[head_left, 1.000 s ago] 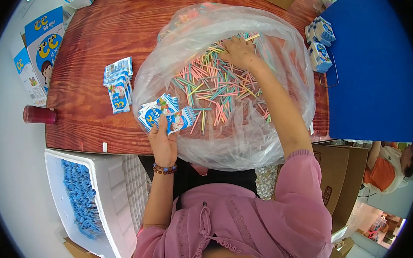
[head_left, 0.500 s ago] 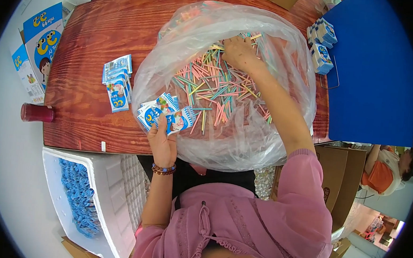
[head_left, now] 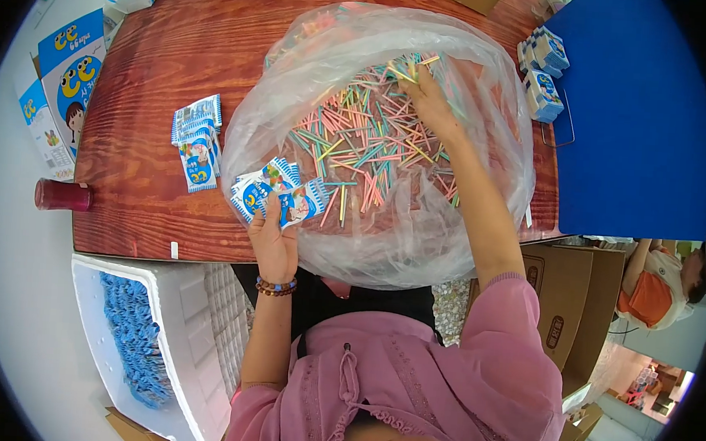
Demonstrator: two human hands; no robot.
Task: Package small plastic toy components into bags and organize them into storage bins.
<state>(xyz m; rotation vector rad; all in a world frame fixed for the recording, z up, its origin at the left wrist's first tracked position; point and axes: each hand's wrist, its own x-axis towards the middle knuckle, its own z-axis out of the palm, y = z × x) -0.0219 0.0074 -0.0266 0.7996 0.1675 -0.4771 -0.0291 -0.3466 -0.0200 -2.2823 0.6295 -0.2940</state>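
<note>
My left hand is closed round a fan of small blue-and-white packets at the near left edge of a clear plastic bag. Inside the wide-mouthed bag lies a loose heap of thin pastel sticks in pink, yellow and blue-green. Over the far part of this heap, my right hand pinches a few of the sticks between its fingertips. Left of the bag, more packets lie overlapping on the red wood-grain table.
A dark red jar is at the table's left edge, near a printed carton. A white foam box holding many blue packets is below. Stacked packets stand at right beside a blue panel. Another person is at far right.
My right hand has lifted off the heap and shifted slightly right; sticks now show in its fingertips. My left hand keeps its hold on the packets.
</note>
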